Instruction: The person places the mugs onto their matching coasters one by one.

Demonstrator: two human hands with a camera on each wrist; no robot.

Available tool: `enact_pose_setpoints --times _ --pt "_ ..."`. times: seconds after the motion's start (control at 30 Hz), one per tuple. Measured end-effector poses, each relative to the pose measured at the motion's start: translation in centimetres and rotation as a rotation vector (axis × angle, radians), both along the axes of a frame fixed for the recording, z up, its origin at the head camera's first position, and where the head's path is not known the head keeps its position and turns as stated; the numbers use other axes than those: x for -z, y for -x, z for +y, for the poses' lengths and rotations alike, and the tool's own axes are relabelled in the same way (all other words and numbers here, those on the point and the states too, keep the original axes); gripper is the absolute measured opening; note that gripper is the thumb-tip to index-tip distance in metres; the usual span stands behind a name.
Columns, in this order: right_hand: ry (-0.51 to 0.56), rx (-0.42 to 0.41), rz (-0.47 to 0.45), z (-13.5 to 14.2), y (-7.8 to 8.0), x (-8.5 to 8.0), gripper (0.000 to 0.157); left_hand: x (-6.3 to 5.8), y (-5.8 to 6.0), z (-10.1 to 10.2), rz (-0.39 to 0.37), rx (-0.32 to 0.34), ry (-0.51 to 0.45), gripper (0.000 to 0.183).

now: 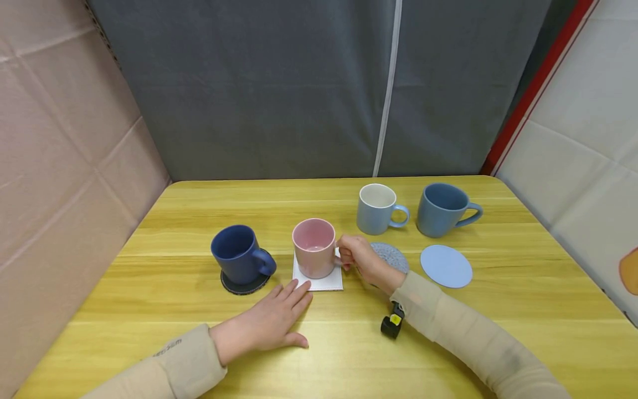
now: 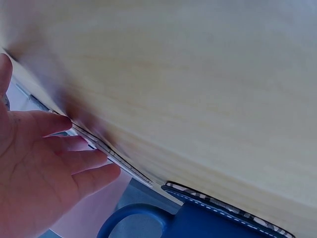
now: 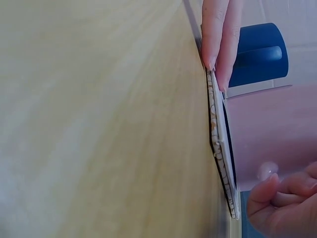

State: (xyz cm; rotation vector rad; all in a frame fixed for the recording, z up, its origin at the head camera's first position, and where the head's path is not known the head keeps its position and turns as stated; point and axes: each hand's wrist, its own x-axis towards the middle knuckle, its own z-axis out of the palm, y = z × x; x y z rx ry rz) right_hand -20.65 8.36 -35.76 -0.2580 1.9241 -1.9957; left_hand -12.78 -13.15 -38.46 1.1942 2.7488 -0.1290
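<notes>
A pink mug (image 1: 315, 255) stands upright on a square white coaster (image 1: 326, 285) in the head view. My right hand (image 1: 363, 256) pinches the mug's handle, with curled fingers and thumb also seen in the right wrist view. My left hand (image 1: 271, 318) has its fingers straight, and its fingertips touch the front left edge of the white coaster. To the left, a dark blue mug (image 1: 239, 257) sits on a round black coaster (image 1: 244, 288), its handle pointing right toward the pink mug.
Behind to the right stand a light blue mug (image 1: 372, 216) with a white inside and a grey-blue mug (image 1: 438, 213). A round grey coaster (image 1: 391, 255) lies partly behind my right wrist, and a round pale blue coaster (image 1: 446, 266) lies farther right. A grey curtain (image 1: 274, 100) hangs behind the table.
</notes>
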Motion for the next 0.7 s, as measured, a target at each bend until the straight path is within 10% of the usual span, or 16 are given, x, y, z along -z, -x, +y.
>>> enact_pose_setpoints --times 0.7 --pt "-0.009 -0.076 -0.017 0.7 1.8 2.7 0.034 -0.1 0.0 0.0 -0.026 -0.008 -0.004 0.085"
